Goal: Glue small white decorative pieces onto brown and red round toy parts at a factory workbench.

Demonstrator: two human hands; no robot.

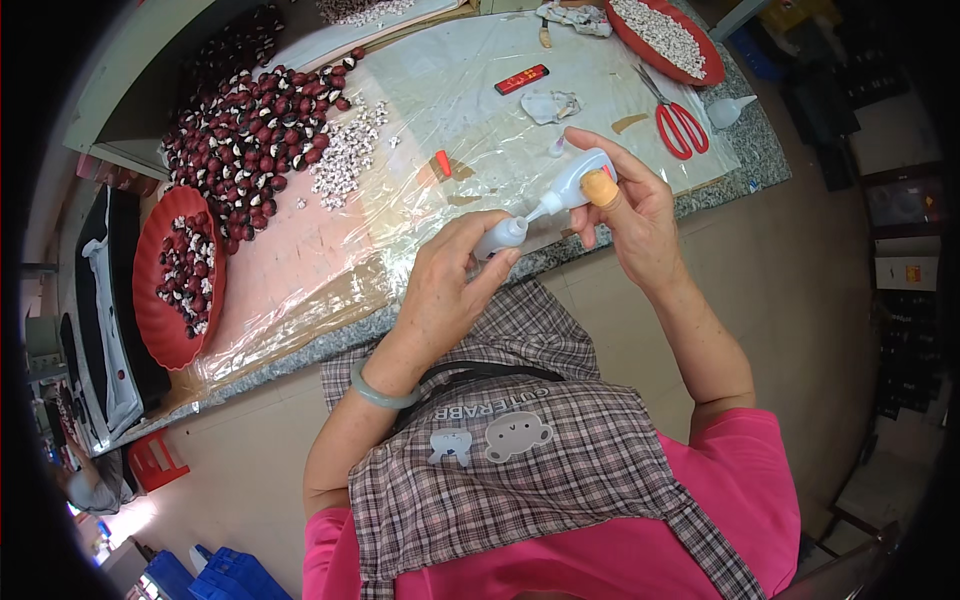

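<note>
At the frame's centre, the left hand [445, 280] grasps a small, uncapped, whitish plastic bottle [503, 237], while the right hand [640, 215] grips a translucent plastic squeeze bottle [578, 182], its pointed nozzle at that mouth; a transfer looks under way, though how much is left cannot be told. Glossy dark-red-and-white rounded pieces [255, 140] lie heaped at upper left on the film-covered, granite-edged surface [285, 290]; beige tiled floor [265, 480] and blue plastic crates [235, 577] fill the lower left.

Squeeze bottle [573, 186] right of second bottle [511, 232]; scissors [667, 104] farther right on table [762, 165]; bowl [153, 285] far left.
</note>
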